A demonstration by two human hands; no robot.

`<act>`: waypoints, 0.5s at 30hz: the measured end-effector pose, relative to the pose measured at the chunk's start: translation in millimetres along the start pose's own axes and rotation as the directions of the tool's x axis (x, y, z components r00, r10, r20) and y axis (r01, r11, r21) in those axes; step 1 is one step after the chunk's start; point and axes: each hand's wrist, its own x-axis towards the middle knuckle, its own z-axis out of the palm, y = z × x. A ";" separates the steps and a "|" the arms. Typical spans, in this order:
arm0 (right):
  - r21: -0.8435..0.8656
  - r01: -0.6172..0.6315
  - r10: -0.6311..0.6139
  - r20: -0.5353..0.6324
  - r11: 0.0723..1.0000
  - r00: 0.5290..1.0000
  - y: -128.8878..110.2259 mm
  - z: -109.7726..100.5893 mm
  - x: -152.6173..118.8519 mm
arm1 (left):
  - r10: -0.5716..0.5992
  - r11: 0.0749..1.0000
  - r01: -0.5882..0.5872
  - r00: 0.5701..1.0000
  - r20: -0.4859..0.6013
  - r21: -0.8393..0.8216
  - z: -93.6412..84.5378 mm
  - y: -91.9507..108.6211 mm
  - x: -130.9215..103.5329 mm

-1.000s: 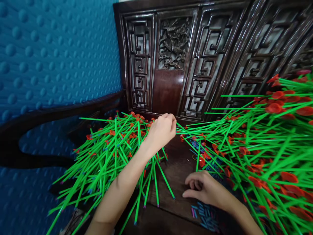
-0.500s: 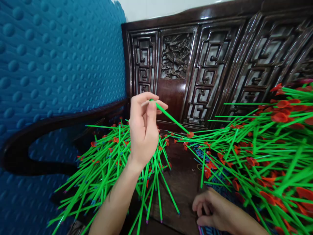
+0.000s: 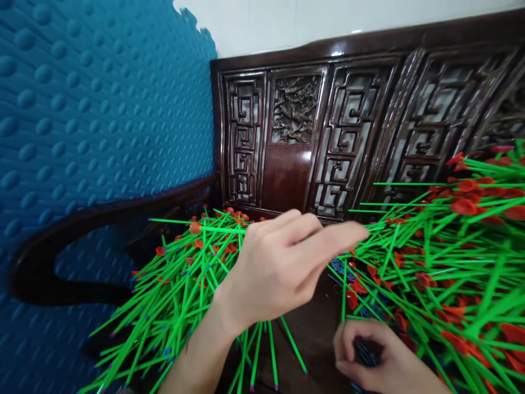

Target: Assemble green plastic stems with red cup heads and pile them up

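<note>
My left hand (image 3: 279, 262) is over the dark wooden surface between two piles of green sticks, its back towards me. The index finger stretches right towards the right pile; the other fingers are bent and the thumb is hidden. I see no stick between its fingers. A green stick with an orange cup-shaped end (image 3: 196, 227) lies across the left pile (image 3: 176, 290), its other end hidden behind this hand. My right hand (image 3: 369, 350) is low beside the right pile (image 3: 435, 241), thumb and fingertips curled together. What they hold, if anything, cannot be made out.
Small blue pieces (image 3: 367, 353) lie around my right hand. A carved wooden backrest (image 3: 287, 175) stands behind the piles. A curved wooden armrest (image 3: 36, 262) and a blue studded mat (image 3: 102, 109) are on the left.
My left hand has come down and turned over; the green stick pinched in it no longer shows between its fingers. My right hand stays low, its fingers curled closer together.
</note>
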 end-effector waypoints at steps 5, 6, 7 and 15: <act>0.231 0.290 -0.208 -0.323 0.929 0.923 -47.1 -25.4 17.3 | 0.064 0.995 -0.078 0.982 0.180 0.069 0.1 9.7 0.1; 0.235 0.342 -0.226 -0.411 0.910 0.883 -58.3 -30.1 21.1 | 0.080 0.993 -0.096 0.977 0.198 0.070 0.6 11.2 0.3; 0.241 0.375 -0.237 -0.456 0.895 0.858 -69.6 -34.1 25.0 | 0.090 0.992 -0.107 0.973 0.211 0.072 1.3 12.4 0.5; 0.169 0.502 -0.361 -0.509 0.848 0.782 -118.9 -37.2 49.6 | 0.103 0.984 -0.099 0.995 -0.017 0.146 6.3 11.9 0.6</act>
